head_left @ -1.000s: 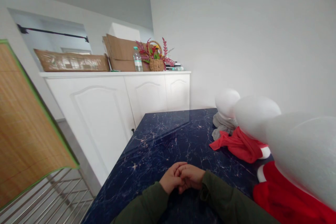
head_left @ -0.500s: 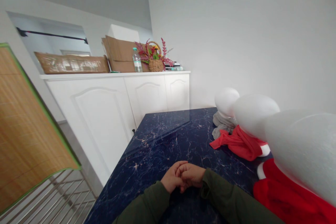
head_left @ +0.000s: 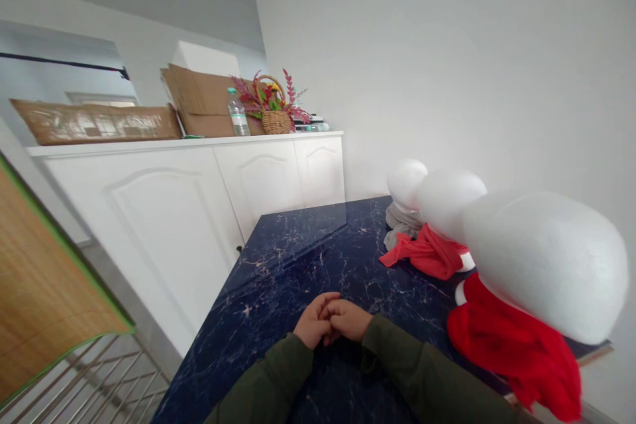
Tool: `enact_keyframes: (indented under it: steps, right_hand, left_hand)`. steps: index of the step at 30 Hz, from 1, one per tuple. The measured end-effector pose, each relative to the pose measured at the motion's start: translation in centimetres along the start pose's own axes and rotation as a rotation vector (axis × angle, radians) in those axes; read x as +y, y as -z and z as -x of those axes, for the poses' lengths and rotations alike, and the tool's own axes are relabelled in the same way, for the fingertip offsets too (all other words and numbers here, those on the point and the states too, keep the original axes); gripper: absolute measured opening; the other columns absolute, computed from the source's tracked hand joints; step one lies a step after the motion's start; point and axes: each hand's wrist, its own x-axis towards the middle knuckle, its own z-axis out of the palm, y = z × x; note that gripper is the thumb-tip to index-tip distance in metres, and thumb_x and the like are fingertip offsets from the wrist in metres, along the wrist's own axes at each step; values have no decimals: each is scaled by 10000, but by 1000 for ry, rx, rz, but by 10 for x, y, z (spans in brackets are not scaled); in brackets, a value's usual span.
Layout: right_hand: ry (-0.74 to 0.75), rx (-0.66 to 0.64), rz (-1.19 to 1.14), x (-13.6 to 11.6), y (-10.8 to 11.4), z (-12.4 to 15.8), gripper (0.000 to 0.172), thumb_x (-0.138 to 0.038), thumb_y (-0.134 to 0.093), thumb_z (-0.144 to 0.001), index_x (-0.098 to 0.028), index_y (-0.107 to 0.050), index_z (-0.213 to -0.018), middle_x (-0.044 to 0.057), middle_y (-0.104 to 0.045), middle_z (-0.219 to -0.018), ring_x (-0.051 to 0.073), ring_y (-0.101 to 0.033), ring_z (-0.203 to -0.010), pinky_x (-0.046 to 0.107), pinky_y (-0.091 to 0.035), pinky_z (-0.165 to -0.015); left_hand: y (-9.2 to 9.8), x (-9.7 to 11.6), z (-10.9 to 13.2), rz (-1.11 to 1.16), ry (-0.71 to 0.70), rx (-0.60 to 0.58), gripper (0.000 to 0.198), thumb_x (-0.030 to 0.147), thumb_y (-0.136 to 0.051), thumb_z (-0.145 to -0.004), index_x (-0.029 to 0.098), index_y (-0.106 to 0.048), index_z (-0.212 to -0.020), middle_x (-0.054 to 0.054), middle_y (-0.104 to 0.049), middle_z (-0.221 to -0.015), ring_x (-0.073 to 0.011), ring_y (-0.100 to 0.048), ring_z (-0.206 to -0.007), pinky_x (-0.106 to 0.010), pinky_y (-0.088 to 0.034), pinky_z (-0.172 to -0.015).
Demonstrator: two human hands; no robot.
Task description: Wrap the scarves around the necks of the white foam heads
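Observation:
My left hand [head_left: 313,322] and my right hand [head_left: 350,319] rest clasped together above the near part of a dark blue marbled tabletop [head_left: 298,258]. Their fingers are closed and interlaced, and no object shows in them. To the right stand three white foam mannequin heads: the nearest head [head_left: 546,258], the middle head [head_left: 450,202] and the farthest head [head_left: 407,182]. Bright red cloth [head_left: 517,338] lies at the nearest one's neck, coral-red cloth [head_left: 430,252] at the middle one's, and grey cloth [head_left: 403,218] at the farthest one's. Both hands are apart from these.
Beyond the table runs a white cabinet [head_left: 169,205]. On top are cardboard boxes [head_left: 199,96], a water bottle [head_left: 238,116] and a flower basket [head_left: 275,122]. At left, a bamboo mat [head_left: 50,278] covers part of a metal rack [head_left: 114,371]. A wall is at right.
The view has turned to the right, so the heads and the cabinet appear farther left and more of the nearest head and its red cloth shows. My hands stay clasped.

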Motion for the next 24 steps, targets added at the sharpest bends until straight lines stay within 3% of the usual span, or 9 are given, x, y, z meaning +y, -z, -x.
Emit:
enact_keyframes:
  steps: [4, 8, 10, 12, 14, 16, 19, 21, 24]
  right_hand:
    - [219, 333, 305, 3, -13, 37, 279, -81, -387, -617, -162, -576, -806, 25, -578, -715, 139, -548, -660, 295, -438, -663]
    - [394, 644, 498, 35, -34, 111, 377, -135, -440, -695, -220, -505, -1057, 73, -529, -1025, 181, -506, -890, 321, -408, -774]
    - [466, 753, 571, 63, -37, 156, 339, -143, -424, -735, -245, -501, -1049, 86, -526, -1030, 198, -498, -914, 341, -408, -769]
    - [613, 849, 702, 87, -27, 201, 206, -131, -448, -722, -255, -534, -863, 74, -553, -823, 197, -524, -773, 344, -420, -679]
    - [770, 1092, 721, 98, -4, 240, 135, -126, -456, -709, -244, -497, -761, 43, -517, -716, 187, -509, -690, 332, -408, -610]
    - [819, 1522, 557, 93, 29, 272, 43, -177, -454, -721, -213, -452, -743, 37, -486, -744, 183, -492, -709, 343, -396, -634]
    - [650, 1958, 450, 75, 89, 304, 156, -278, -448, -739, -167, -466, -847, 56, -478, -835, 182, -487, -784, 355, -390, -708]
    - [408, 2026, 516, 69, 129, 312, 285, -332, -422, -747, -126, -497, -930, 94, -490, -916, 205, -482, -862, 371, -379, -766]
    - [152, 1900, 507, 76, 177, 310, 497, -401, -368, -755, -65, -438, -1114, 160, -474, -1067, 254, -438, -1008, 410, -328, -870]
  left_hand:
    - [-4, 6, 4, -62, -54, 7, 537, 23, -460, -417, 149, -513, -937, -70, -594, -936, -200, -555, -860, -287, -452, -666]
    - [-6, 12, 7, -165, -92, 25, 446, 74, -511, -478, 135, -535, -920, -77, -613, -894, -188, -568, -831, -353, -421, -786]
    - [-7, 13, 9, -216, -116, 43, 407, 111, -539, -512, 138, -542, -918, -76, -620, -880, -185, -572, -805, -368, -424, -787]
    - [-9, 12, 11, -259, -150, 62, 360, 154, -564, -546, 141, -550, -905, -75, -625, -865, -186, -574, -803, -375, -428, -795]
    - [-16, 10, 14, -308, -192, 73, 323, 192, -571, -579, 142, -558, -898, -78, -628, -866, -190, -575, -808, -376, -433, -801]
    - [-29, 7, 17, -401, -250, 75, 302, 219, -556, -619, 151, -566, -913, -80, -625, -898, -197, -573, -828, -375, -435, -803]
    - [-64, 0, 20, -619, -360, 53, 294, 244, -523, -678, 184, -581, -960, -71, -612, -967, -207, -549, -901, -377, -408, -846]
    - [-95, -6, 19, -741, -448, 10, 305, 263, -511, -706, 200, -577, -997, -67, -595, -1027, -212, -517, -975, -396, -332, -933]
    - [-150, -15, 11, -827, -572, -40, 345, 282, -487, -741, 208, -541, -1073, -67, -544, -1140, -224, -436, -1100, -436, -117, -1036]
